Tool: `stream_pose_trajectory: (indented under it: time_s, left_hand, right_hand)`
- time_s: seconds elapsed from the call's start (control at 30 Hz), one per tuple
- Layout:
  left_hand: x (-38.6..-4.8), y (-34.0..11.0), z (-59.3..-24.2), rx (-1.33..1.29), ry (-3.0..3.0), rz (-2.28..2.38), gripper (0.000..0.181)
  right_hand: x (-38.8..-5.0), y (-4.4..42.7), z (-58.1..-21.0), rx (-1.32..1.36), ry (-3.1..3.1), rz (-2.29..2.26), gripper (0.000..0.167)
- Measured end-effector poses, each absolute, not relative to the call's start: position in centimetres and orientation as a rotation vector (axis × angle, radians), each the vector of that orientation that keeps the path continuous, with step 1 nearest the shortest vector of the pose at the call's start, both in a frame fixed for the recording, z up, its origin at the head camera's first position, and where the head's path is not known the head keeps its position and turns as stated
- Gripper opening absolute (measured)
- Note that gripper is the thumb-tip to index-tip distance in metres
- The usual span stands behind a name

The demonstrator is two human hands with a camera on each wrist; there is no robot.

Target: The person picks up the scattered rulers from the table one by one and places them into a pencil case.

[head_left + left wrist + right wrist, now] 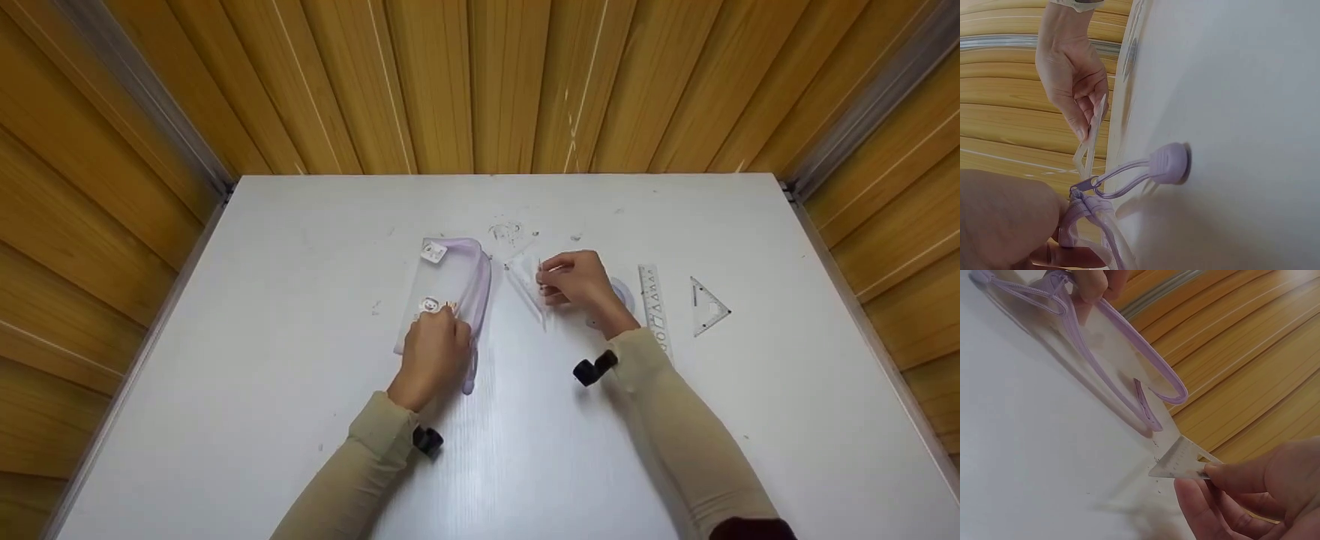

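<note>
A translucent zip pouch with lilac edging lies left of the table's middle, and its zipped side gapes in the right wrist view. My left hand grips the pouch near its zip end, where a lilac zip pull hangs. Just right of the pouch, my right hand pinches a clear set square between thumb and fingers. The set square is held up off the table, tilted, with a corner toward the pouch and apart from it. My left fingers are partly hidden in the head view.
Right of my right hand lie a clear ruler and a smaller set square. A round-edged clear piece is partly hidden behind my right wrist. Wood-look panels stand behind the white table.
</note>
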State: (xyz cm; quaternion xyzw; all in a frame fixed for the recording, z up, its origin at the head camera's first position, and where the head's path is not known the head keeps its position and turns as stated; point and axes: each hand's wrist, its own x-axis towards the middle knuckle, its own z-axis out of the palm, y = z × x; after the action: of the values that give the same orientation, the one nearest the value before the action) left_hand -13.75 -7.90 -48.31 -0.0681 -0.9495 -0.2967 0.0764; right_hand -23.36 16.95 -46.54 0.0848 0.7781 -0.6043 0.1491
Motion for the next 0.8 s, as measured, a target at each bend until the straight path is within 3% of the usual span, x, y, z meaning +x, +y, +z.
stream_pose_trajectory:
  time_s: [0.8]
  left_hand:
    - [-13.9, -7.9, -48.5, -0.159, -2.854, -0.878, 0.020]
  right_hand:
    - [-24.7, 13.4, -47.3, 0.211, 2.174, -1.809, 0.019]
